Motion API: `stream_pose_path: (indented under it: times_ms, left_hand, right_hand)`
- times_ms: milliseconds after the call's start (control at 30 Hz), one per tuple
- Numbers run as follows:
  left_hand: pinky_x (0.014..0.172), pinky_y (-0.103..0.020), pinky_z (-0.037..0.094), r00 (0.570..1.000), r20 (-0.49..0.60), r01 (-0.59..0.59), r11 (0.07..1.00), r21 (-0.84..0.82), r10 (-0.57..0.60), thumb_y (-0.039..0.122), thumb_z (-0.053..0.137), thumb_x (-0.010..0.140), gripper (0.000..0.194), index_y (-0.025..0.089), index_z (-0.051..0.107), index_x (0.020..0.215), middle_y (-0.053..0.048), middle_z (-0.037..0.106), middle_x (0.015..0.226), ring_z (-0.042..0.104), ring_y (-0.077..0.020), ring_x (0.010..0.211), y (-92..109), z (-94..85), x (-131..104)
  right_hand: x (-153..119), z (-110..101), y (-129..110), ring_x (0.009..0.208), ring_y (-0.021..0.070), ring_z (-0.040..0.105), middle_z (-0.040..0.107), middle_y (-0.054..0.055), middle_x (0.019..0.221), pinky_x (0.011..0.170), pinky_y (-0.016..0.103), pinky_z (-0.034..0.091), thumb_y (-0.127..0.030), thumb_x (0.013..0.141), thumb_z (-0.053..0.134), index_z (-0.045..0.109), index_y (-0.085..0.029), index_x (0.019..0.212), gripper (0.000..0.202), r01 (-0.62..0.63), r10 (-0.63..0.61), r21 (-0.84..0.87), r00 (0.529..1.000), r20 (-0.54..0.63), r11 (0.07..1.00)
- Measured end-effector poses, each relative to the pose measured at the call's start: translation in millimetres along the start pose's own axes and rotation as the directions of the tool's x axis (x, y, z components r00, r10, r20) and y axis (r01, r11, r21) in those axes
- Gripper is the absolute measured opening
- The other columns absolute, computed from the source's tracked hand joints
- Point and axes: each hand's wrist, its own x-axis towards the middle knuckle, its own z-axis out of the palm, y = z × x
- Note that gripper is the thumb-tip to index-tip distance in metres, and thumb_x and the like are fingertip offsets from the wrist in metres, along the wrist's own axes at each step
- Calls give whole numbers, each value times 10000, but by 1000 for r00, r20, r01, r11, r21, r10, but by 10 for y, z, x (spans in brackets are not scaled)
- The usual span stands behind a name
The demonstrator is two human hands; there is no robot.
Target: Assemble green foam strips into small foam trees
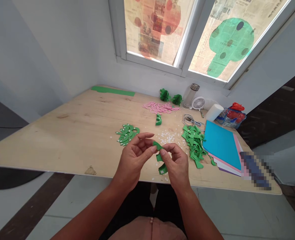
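Near the table's front edge, my left hand (138, 153) pinches one end of a curled green paper strip (163, 169). My right hand (174, 161) grips the same strip between thumb and fingers, close beside the left fingertips. The strip's lower part hangs in curls with a small white patch on it. Left of my hands lies a pile of green curved pieces (127, 134) with white tabs. White paper bits (169, 136) are scattered just beyond my fingers, and a small green curled piece (158, 119) stands farther back.
Green scraps (194, 145) and a blue sheet (221, 145) on stacked papers lie right on the table (62, 133). Scissors (200, 124), pink cutouts (160, 107), green paper shapes (164, 95), a bottle (190, 95), fan (198, 103) and white roll (214, 112) are toward the back.
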Motion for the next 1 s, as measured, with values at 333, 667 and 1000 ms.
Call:
stream_pose_path:
  times_ms: [333,667,1000]
  left_hand:
    - [729,-278,471,993,48,116,983,-142,-110,179,726,690,272,192,648,950,14,617,762,578,-125,696,39,-22,32]
    - [718,-273,477,988,86,138,977,-161,-126,195,732,692,271,180,653,952,1,630,758,585,-128,693,54,-67,47]
    - [684,-270,488,986,74,156,975,-158,-146,192,735,683,273,173,653,943,-5,660,714,601,-132,664,67,-81,61]
  right_hand:
    - [-3,-12,6,694,139,560,624,4,730,626,275,484,-301,789,634,638,-189,793,112,51,-51,-38,999,-4,998]
    - [12,-17,14,719,163,584,645,17,755,682,318,489,-324,782,633,643,-196,809,131,78,-77,-65,997,10,995]
    - [1,-30,9,725,169,588,647,23,756,700,334,499,-332,787,627,639,-196,817,139,79,-77,-64,996,45,995]
